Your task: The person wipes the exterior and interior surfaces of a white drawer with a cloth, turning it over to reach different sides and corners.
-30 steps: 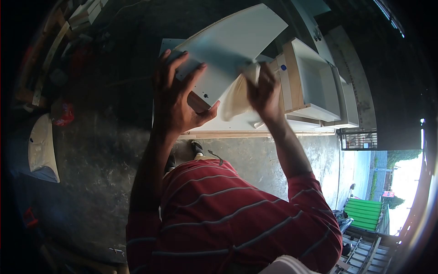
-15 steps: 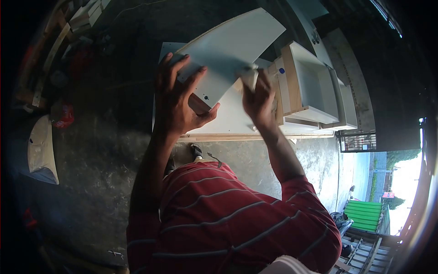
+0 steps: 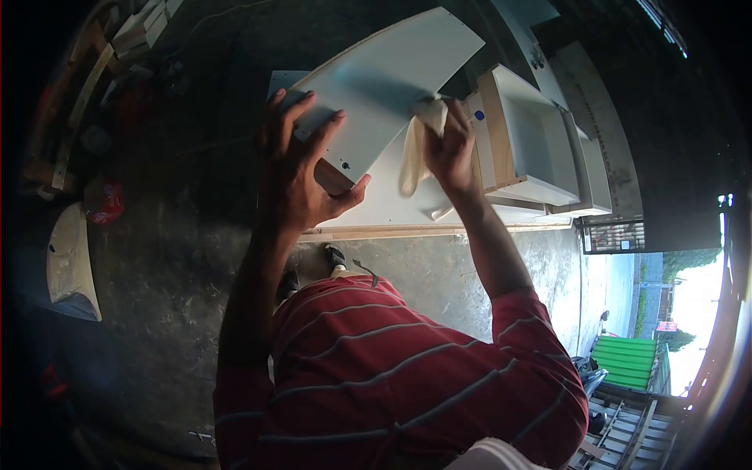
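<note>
A white panel (image 3: 399,59) lies tilted in front of me, over a larger white board (image 3: 384,188). My left hand (image 3: 298,168) grips the panel's near end, with spread fingers over its left side and the thumb at the near corner. A small dark fitting (image 3: 345,165) sits in the panel close to that thumb. In my right hand (image 3: 450,153) is a bunched pale cloth (image 3: 415,157), pressed at the panel's right edge with its loose end hanging down. Part of the cloth is hidden by my fingers.
Open white drawer boxes (image 3: 536,133) with wooden sides stand at the right. A curved pale piece (image 3: 70,262) and a red bag-like item (image 3: 106,202) lie on the concrete floor (image 3: 164,290) at the left. My sandalled foot (image 3: 335,254) is below the board.
My right hand has moved the cloth slightly up along the panel's edge, and its loose end now hangs in view. The left hand keeps its place on the panel.
</note>
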`<state>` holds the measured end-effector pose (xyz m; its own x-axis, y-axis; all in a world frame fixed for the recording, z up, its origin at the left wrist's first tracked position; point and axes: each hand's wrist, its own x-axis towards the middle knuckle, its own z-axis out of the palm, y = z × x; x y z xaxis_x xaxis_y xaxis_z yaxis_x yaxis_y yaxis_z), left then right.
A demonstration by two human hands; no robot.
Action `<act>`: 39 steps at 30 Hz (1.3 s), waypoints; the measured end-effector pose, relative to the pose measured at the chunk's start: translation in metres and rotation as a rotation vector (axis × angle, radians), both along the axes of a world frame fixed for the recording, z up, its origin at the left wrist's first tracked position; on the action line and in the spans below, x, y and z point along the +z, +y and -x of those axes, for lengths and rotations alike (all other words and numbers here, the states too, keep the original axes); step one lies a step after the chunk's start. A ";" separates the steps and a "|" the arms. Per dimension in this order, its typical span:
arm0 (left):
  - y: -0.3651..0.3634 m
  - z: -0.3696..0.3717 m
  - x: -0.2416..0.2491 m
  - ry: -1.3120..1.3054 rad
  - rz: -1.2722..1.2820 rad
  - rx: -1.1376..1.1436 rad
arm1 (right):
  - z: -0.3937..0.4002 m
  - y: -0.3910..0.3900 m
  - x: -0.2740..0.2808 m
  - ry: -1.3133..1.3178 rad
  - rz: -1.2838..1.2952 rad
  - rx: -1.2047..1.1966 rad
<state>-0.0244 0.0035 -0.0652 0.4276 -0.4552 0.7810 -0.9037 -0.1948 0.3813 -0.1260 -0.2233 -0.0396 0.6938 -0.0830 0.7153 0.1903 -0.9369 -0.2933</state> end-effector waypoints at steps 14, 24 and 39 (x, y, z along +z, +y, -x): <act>-0.001 0.000 -0.002 0.011 -0.001 0.029 | 0.013 0.056 -0.009 0.003 -0.102 0.068; 0.000 0.001 0.001 -0.001 -0.013 0.023 | 0.020 0.062 -0.006 0.114 -0.089 0.037; 0.000 0.000 -0.004 -0.013 -0.025 0.031 | 0.023 0.066 -0.006 0.057 -0.027 0.228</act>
